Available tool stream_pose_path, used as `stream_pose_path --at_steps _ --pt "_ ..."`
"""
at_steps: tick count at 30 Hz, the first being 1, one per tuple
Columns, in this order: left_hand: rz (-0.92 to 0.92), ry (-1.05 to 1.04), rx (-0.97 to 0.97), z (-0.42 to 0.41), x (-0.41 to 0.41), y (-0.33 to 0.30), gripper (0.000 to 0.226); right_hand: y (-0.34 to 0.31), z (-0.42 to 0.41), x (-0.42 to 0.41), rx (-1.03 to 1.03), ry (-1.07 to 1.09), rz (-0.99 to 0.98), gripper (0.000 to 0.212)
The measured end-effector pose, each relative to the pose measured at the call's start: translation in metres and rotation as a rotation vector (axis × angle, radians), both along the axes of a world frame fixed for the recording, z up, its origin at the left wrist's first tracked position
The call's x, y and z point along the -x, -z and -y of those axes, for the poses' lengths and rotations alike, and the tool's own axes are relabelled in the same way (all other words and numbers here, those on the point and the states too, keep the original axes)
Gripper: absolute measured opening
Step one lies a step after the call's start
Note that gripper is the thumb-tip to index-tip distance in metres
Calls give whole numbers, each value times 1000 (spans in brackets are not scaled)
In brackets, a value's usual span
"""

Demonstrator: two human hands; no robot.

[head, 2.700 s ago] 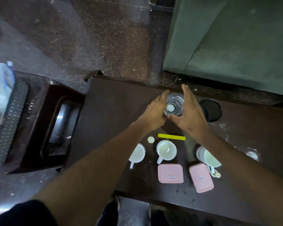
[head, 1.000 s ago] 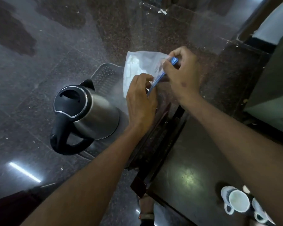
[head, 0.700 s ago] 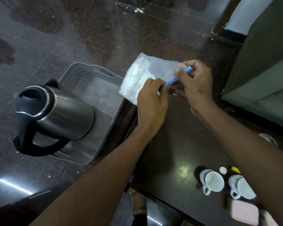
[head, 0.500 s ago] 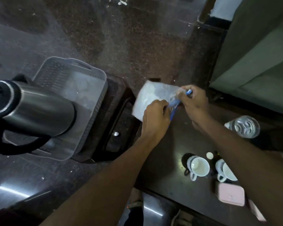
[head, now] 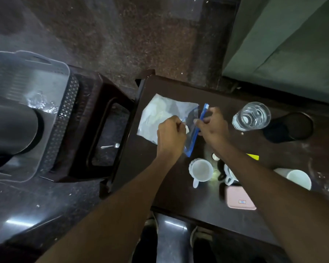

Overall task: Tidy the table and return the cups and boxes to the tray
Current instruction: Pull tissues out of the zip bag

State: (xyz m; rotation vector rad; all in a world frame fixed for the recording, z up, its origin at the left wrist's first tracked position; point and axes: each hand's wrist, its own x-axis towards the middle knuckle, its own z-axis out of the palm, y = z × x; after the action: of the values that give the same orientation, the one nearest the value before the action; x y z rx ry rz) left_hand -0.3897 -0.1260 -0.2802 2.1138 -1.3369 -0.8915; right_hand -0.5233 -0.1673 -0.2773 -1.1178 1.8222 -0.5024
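Observation:
A clear zip bag (head: 160, 115) with a blue seal strip lies on the left end of the dark table (head: 171, 198). My left hand (head: 170, 136) pinches a small white piece at the bag's mouth. My right hand (head: 212, 126) pinches the blue strip and holds the mouth apart. In front of the hands stand white cups (head: 200, 170), (head: 229, 174), (head: 298, 179). A pink box (head: 239, 199) lies near the front edge, partly under my right arm. The grey tray (head: 64, 114) sits on a stool at the left.
A steel kettle (head: 10, 128) stands in the tray. A glass of water (head: 252, 115) and a black round object (head: 289, 127) sit at the table's right rear. A yellow packet (head: 253, 156) lies by my right arm. A spoon (head: 110, 146) lies under the stool. A green sofa (head: 292, 44) is behind.
Both hands carried the zip bag from over the tray to the table's left end, where it now lies. The view swung right, showing the cups, box and glass again.

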Motion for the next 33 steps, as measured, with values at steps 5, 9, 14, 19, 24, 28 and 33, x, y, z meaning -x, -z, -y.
stream_pose_path --at_steps 5,9,14,19,24,28,33 --pt "-22 -66 0 6 13 2 20 -1 -6 -1 246 -131 -362 47" --pt "-10 -49 15 9 17 4 19 -1 -9 -9 262 -297 -327 19" --pt "-8 76 31 13 17 4 19 8 -6 -9 164 -348 -202 10" --pt "-26 -2 161 19 -10 -4 8 11 -4 -8 147 -365 -204 8" --pt "172 -145 3 25 -62 -6 45 13 2 -9 146 -338 -219 10" --pt "119 -89 -157 22 -80 3 41 19 5 -16 75 -292 -242 10" --pt "61 -166 -163 23 -88 14 30 19 8 -29 11 -305 -232 6"
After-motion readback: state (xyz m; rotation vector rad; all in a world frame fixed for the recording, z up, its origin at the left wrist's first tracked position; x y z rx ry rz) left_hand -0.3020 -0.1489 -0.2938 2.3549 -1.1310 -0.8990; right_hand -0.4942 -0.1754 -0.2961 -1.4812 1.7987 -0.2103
